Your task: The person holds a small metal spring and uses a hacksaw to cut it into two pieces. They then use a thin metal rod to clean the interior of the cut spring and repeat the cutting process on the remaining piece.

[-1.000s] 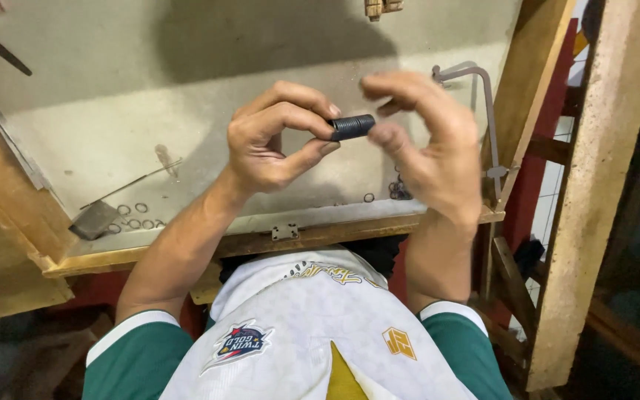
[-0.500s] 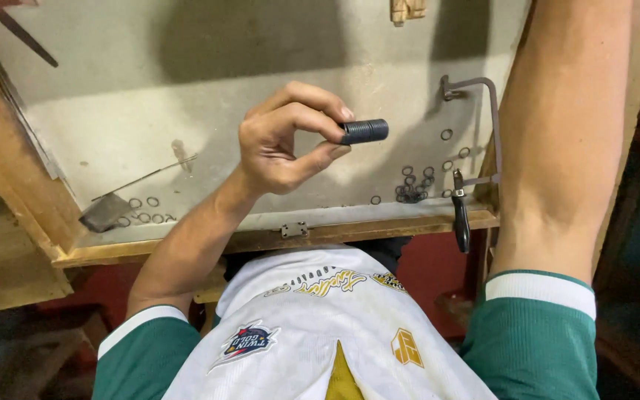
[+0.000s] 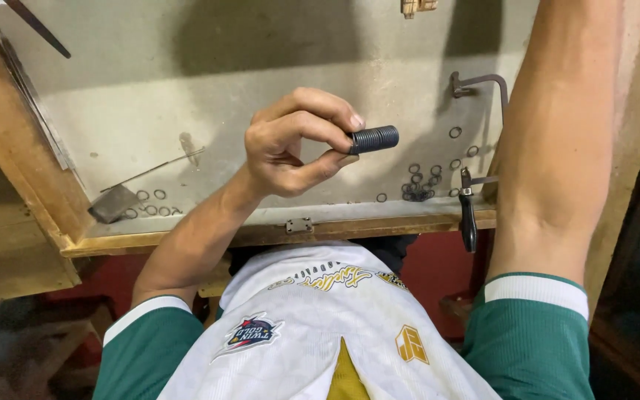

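One dark, tightly wound metal coil (image 3: 374, 139) is pinched between thumb and forefinger of the left hand (image 3: 290, 144), the grip closed on one end while the rest juts out above the middle of the grey-topped wooden bench (image 3: 187, 89). The right arm (image 3: 557, 141) rises out of view, so its grip cannot be told. Small metal rings lie loose on the bench: a cluster (image 3: 418, 185) near the front right corner (too many to count surely) and about five (image 3: 150, 204) by the front left. One black-handled saw frame (image 3: 475, 148) sits at the right edge.
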